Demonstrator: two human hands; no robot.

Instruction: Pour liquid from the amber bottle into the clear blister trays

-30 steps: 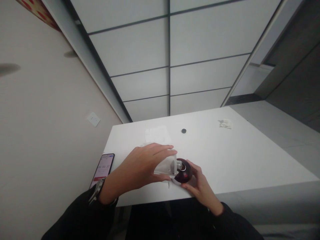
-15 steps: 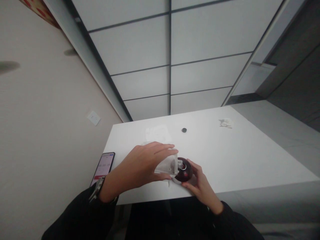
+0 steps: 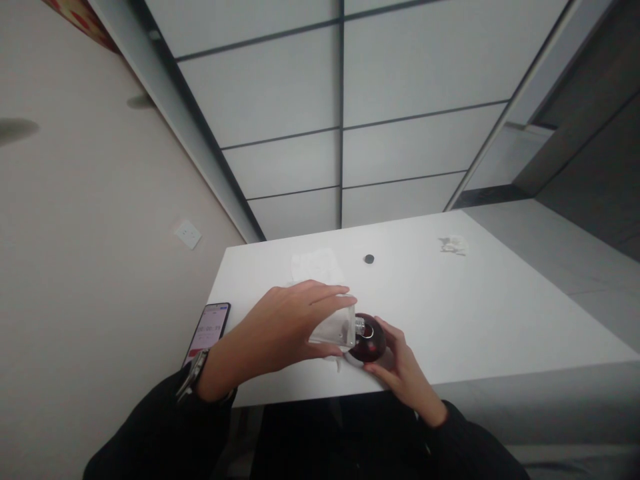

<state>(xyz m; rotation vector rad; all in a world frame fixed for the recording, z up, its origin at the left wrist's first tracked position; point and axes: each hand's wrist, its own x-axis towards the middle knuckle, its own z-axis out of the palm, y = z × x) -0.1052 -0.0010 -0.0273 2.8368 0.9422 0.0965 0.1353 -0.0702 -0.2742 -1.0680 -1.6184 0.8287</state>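
Observation:
My left hand grips a clear square bottle, tipped on its side so its metal neck points into a dark red round bottle. That round bottle stands near the front edge of the white table. My right hand wraps around its right side from below, fingers curled on it. The two bottle mouths meet or nearly meet; I cannot see any liquid flowing.
A phone with a lit screen lies at the table's left edge. A white tissue lies behind my left hand, a small black cap farther back, and crumpled white paper at the far right.
The clear bottle's neck has dipped slightly lower into the round bottle's mouth. Both hands have stayed almost in place.

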